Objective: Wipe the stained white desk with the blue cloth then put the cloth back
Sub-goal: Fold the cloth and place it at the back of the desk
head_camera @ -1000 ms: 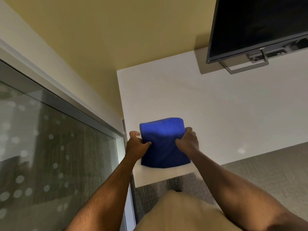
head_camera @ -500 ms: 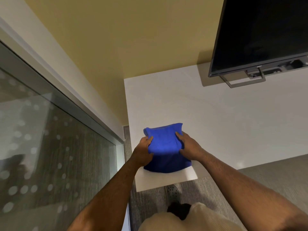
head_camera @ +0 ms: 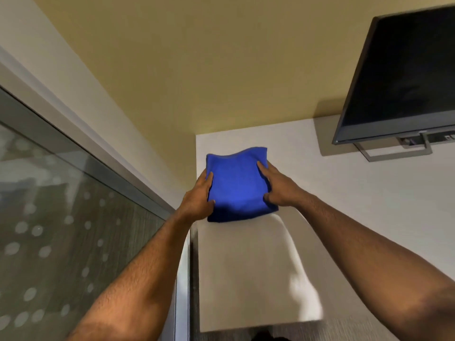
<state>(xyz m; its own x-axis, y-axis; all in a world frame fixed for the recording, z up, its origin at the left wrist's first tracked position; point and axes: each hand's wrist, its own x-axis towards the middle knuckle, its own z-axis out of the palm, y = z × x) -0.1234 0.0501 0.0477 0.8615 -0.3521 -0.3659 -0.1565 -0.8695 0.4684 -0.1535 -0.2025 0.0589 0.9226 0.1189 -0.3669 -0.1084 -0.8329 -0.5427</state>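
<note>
The folded blue cloth (head_camera: pixel 237 184) lies on the white desk (head_camera: pixel 349 203) near its far left corner, close to the yellow wall. My left hand (head_camera: pixel 198 199) grips the cloth's left edge, thumb on top. My right hand (head_camera: pixel 279 185) lies on the cloth's right side with its fingers stretched along the top. Both forearms reach forward over the desk. I see no distinct stain on the desk surface from here.
A dark monitor (head_camera: pixel 403 77) on a metal stand (head_camera: pixel 398 153) sits at the back right of the desk. A glass partition (head_camera: pixel 61 217) with a metal frame runs along the desk's left edge. The desk's near edge meets grey carpet (head_camera: pixel 369 331).
Both hands have pushed the cloth away from the desk's near edge toward the far left corner. The fingers have flattened onto the cloth. The view has moved forward over the desk.
</note>
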